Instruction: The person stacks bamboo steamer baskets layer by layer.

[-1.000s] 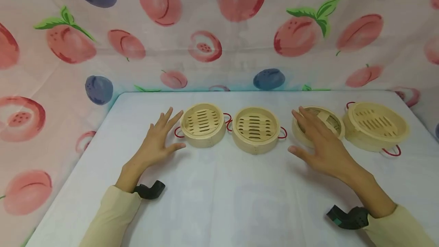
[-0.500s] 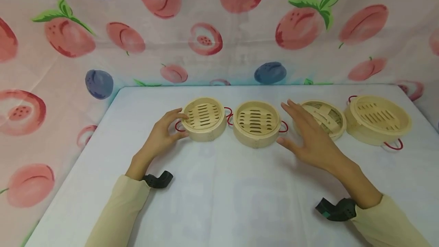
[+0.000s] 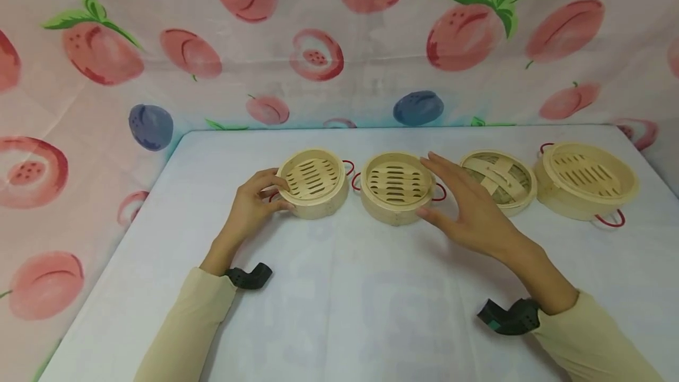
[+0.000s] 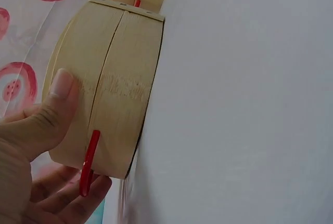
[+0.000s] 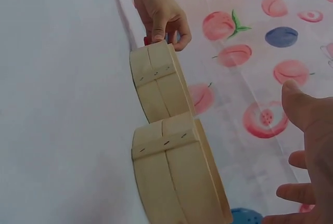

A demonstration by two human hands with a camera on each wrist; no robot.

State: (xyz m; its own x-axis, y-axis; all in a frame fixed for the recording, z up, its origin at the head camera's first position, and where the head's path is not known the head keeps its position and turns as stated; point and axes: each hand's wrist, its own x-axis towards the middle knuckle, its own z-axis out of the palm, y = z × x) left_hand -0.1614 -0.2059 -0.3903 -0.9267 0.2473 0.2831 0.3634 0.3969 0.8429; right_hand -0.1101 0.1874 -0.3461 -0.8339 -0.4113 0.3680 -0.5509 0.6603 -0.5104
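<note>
My left hand [image 3: 258, 196] grips the left side of a round bamboo steamer basket [image 3: 313, 178] with a slatted floor and red cord handles. Its thumb lies against the wall beside a red handle [image 4: 89, 164] in the left wrist view. A second, similar steamer basket [image 3: 396, 184] stands just to the right. Near that one's right rim, my right hand [image 3: 469, 208] hovers with thumb and fingers spread; in the right wrist view it looks apart from the basket. Behind the right hand lies a woven bamboo lid [image 3: 511, 178].
A third steamer basket [image 3: 589, 178] with red handles stands at the far right, close to the lid. Everything rests on a white-covered table [image 3: 361, 293]. A fruit-print cloth [image 3: 371, 63] hangs along the back and left side.
My left hand has moved right and closed on the left steamer basket. My right hand has moved left, from over the lid to beside the second basket.
</note>
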